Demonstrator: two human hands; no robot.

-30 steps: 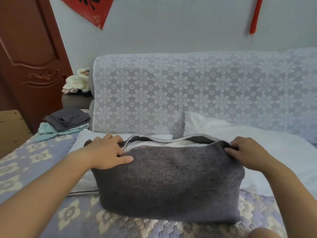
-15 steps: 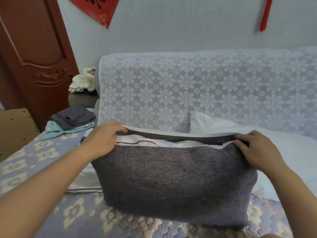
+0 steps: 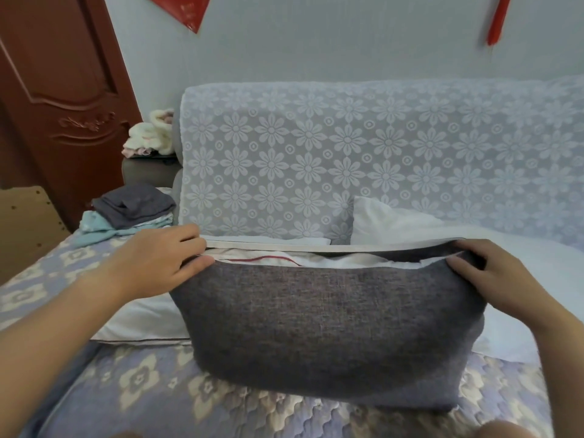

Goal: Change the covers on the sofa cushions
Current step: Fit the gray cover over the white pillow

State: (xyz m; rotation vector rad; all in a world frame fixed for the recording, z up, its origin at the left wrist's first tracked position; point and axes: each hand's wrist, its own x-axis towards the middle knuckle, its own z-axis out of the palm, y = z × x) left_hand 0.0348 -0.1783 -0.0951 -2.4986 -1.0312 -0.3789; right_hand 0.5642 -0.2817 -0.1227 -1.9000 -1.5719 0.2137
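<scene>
At the centre of the frame, a grey cushion cover (image 3: pixel 328 330) stands on the sofa seat (image 3: pixel 132 384), a white insert (image 3: pixel 284 259) showing inside. The left hand (image 3: pixel 158 263) and right hand (image 3: pixel 493 273) each pinch its open top edge.

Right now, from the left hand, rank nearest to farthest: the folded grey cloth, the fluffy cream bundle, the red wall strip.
1. Folded grey cloth, just beyond the left hand.
2. Fluffy cream bundle, farther back by the door.
3. Red wall strip, upper right.
</scene>
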